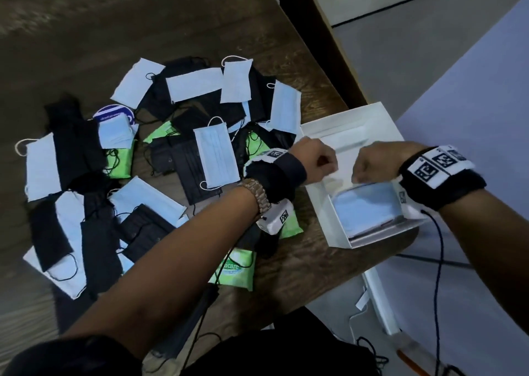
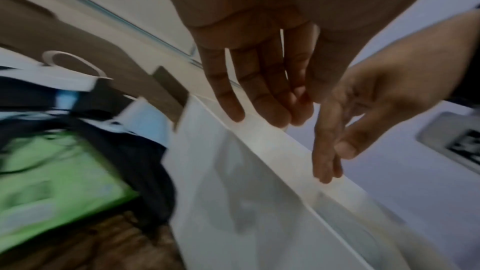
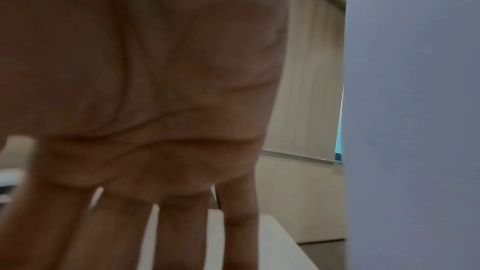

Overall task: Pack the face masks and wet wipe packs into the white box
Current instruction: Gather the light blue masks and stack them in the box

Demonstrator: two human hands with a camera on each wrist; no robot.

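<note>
The white box (image 1: 369, 118) sits open at the table's right edge, with light blue masks (image 1: 366, 206) stacked in its near end. Both hands hang over its middle, fingers pointing down. My left hand (image 1: 317, 161) is empty, its fingers (image 2: 259, 89) straight above the box wall (image 2: 233, 192). My right hand (image 1: 369, 165) is also empty, with straight fingers (image 3: 155, 223) over the box (image 3: 272, 243). Left of the box lies a loose pile: blue masks (image 1: 216, 152), black masks (image 1: 74, 146) and green wet wipe packs (image 1: 236, 269). One green pack (image 2: 57, 182) lies beside the box.
The brown wooden table (image 1: 300, 261) ends just right of the box, whose near corner reaches the edge. A dark cable (image 1: 438, 261) hangs from my right wrist. A white object (image 1: 380, 304) lies on the floor below. A pale wall (image 3: 415, 110) stands close on the right.
</note>
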